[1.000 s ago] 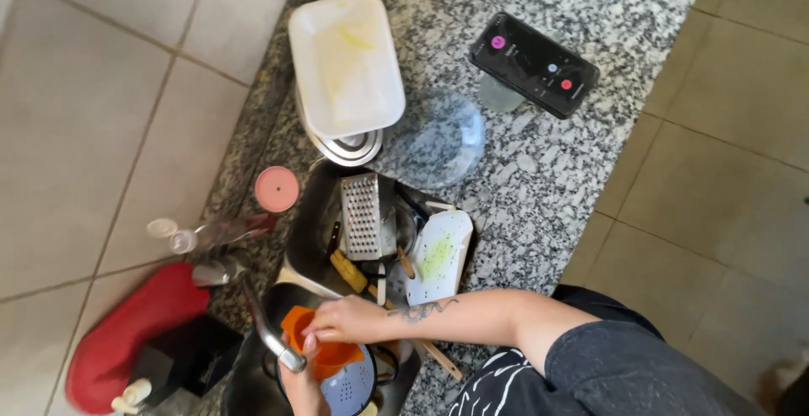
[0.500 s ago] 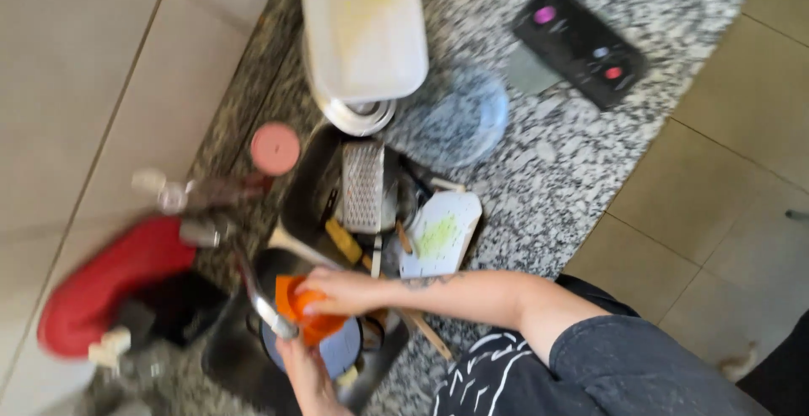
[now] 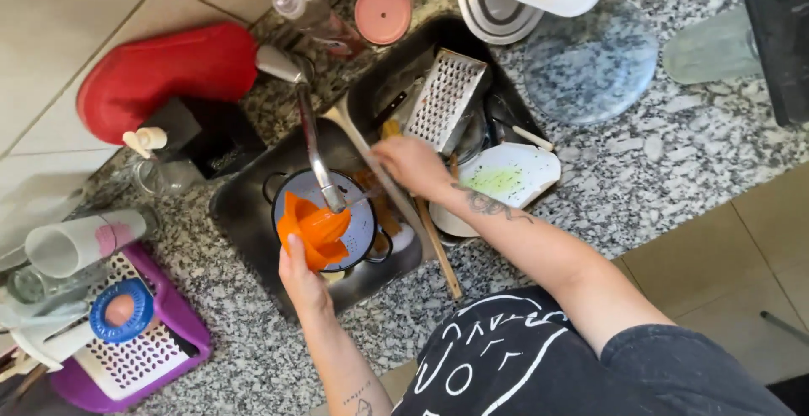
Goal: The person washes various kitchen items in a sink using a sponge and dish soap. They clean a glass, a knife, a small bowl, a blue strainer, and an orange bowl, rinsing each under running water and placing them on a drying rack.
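Gripping the orange funnel (image 3: 313, 232) in our left hand (image 3: 302, 279) under the tap (image 3: 316, 150); our right hand (image 3: 410, 165), curled loosely, hovers just right of it.

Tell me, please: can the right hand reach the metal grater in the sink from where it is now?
Probably yes. The right hand is empty and sits just beside the grater, which leans on top of the other dishes in the sink. Nothing covers it. The left hand is busy with the orange funnel.

Speckled granite counter (image 3: 674, 171): glass lid (image 3: 590, 66) beyond right hand (image 3: 413, 163); purple rack (image 3: 143, 357) beside left hand (image 3: 303, 285).
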